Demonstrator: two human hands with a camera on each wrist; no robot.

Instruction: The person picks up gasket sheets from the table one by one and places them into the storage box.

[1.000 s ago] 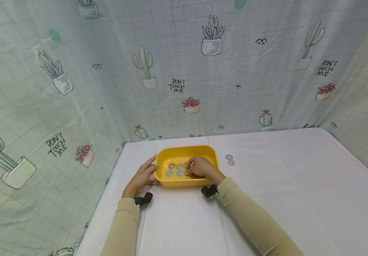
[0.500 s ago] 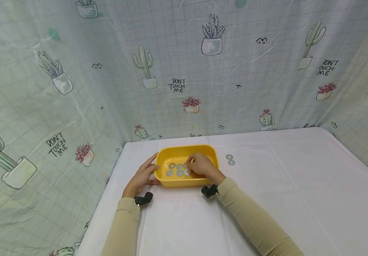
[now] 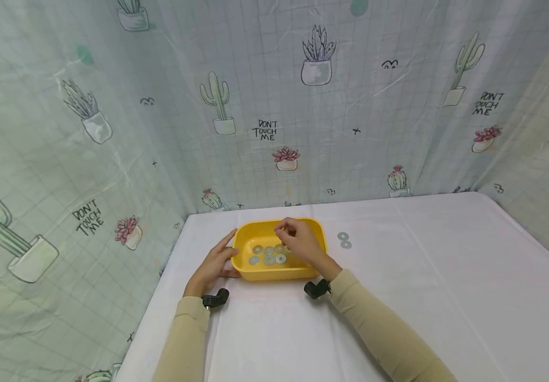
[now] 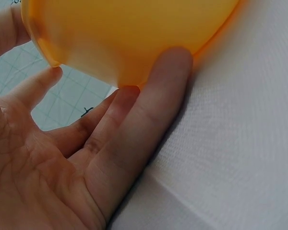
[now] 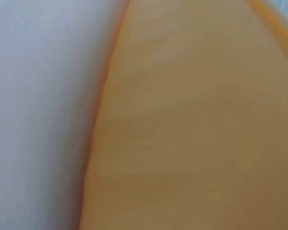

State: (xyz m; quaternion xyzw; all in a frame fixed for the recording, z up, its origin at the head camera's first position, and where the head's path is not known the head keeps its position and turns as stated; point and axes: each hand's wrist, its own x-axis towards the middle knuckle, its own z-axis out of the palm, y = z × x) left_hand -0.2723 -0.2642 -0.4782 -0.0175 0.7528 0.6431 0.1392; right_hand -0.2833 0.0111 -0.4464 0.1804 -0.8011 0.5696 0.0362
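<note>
In the head view, my left hand (image 3: 213, 266) holds the left end of a yellow plastic tray (image 3: 274, 275), thumb over the rim. The left wrist view shows its fingers (image 4: 125, 139) against the tray's outer wall (image 4: 110, 38). My right hand (image 3: 302, 243) hovers over the right half of the tray, fingers loosely bent, with nothing visible between fingertips and thumb. Below it, several flat metal washers (image 3: 269, 260) lie in rows on the tray floor; the hand partly covers that area. The right wrist view has only the tray's outer wall (image 5: 182, 120), blurred.
Two more washers (image 3: 345, 240) lie on the white tablecloth (image 3: 422, 265), just right of the tray. A cactus-print curtain (image 3: 255, 79) hangs behind the table and along both sides.
My right hand has let go of a washer in the front row and risen up and away from it. My left hand stays at the tray's left end.
</note>
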